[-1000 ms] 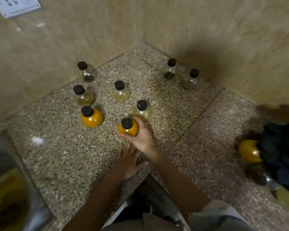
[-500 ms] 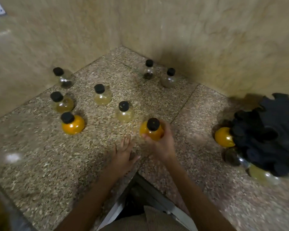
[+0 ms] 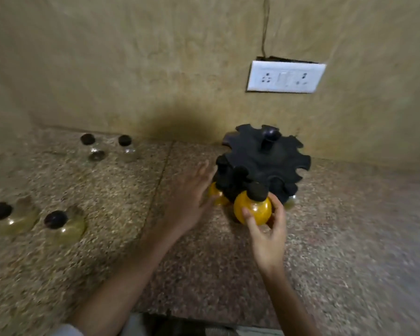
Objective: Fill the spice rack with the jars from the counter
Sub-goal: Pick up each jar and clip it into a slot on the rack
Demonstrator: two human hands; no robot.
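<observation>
The orange jar with its black cap sits just right of the frame's centre, held against the near edge of the black spice rack, its cap level with one of the notches in the rim. Whether its base touches the counter I can't make out. The right hand grips it from below and behind, thumb curled across the front of the glass and fingers wrapped round the right side.

The left hand is just left of the rack, palm down, with fingers straight and slightly spread. The blur hides whether the fingertips touch the rack. Tucked under the rack behind that hand is a second orange jar, and a pale jar peeks out on the rack's lower right.

Well apart, two clear jars stand at the upper left by the wall, and two yellowish jars at the left edge. A white socket plate is on the wall, upper right.
</observation>
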